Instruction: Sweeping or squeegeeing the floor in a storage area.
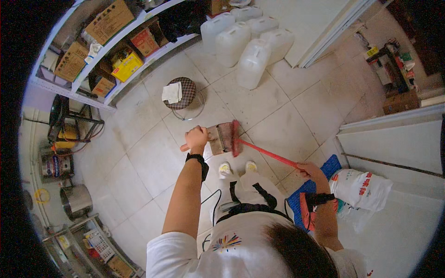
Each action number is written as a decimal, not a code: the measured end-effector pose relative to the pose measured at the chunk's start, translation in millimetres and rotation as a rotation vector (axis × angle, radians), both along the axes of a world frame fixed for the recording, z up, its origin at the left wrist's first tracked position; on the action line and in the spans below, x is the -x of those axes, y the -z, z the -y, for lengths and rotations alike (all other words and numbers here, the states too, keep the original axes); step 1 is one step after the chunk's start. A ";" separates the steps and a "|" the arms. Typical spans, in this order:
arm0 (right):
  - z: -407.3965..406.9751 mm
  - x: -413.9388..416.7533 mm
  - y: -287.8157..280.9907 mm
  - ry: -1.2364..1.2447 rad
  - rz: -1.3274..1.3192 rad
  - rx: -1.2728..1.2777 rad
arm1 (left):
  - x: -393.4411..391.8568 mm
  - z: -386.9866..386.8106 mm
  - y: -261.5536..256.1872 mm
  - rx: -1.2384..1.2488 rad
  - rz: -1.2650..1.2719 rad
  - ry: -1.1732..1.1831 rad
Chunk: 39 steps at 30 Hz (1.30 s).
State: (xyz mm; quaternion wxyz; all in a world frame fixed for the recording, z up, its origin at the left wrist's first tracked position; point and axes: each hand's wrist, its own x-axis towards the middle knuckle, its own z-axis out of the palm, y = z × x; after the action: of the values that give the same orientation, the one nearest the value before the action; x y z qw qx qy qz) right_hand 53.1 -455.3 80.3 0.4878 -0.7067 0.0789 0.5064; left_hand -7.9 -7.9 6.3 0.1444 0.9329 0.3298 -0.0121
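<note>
My left hand (196,138) is closed around the handle of a dustpan (219,139), whose pan faces right, low over the tiled floor or on it; which of the two I cannot tell. At the pan's open edge sits the reddish head of a broom (236,138). Its red stick slopes down to the right into my right hand (308,170), which grips it near my right side. Both of my shoes stand on the tiles just below the broom head.
A round checkered stool (187,91) with a folded white cloth (172,92) stands ahead. Beyond it are several translucent plastic jugs (255,62) and a shelf (153,57) with cartons. A steel pot (75,201) is at left, a white plastic sack (359,189) at right.
</note>
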 end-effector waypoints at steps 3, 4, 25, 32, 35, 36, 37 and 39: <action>17.1 -5.3 -0.2 -0.010 0.068 0.029 | -0.9 1.4 -1.8 0.025 -0.014 0.001; 19.2 -5.4 2.0 0.024 0.104 0.072 | -1.5 1.8 -1.0 0.020 -0.020 -0.001; -85.9 32.9 28.7 -0.415 0.296 0.151 | -1.3 2.6 0.3 -0.005 -0.011 0.009; -49.9 23.5 51.3 -0.040 0.075 -0.160 | -0.6 5.8 0.1 0.015 -0.050 0.021; -21.2 14.8 54.8 -0.141 0.189 -0.193 | -2.8 8.8 -4.5 0.025 -0.033 0.015; -17.3 15.2 43.4 0.086 0.173 -0.091 | 0.5 6.7 -3.8 0.022 -0.035 0.004; -14.8 15.4 28.9 0.318 0.154 0.018 | 2.6 6.1 -1.5 0.010 -0.025 0.007; -15.6 4.8 -4.0 0.239 0.191 -0.005 | 6.7 3.7 1.7 -0.003 -0.015 0.007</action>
State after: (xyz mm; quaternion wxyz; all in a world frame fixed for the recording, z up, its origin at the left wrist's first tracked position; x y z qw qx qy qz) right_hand 48.3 -439.7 84.3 0.5516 -0.7361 0.1146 0.3752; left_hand -14.7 -11.6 4.6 0.1405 0.9341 0.3276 -0.0190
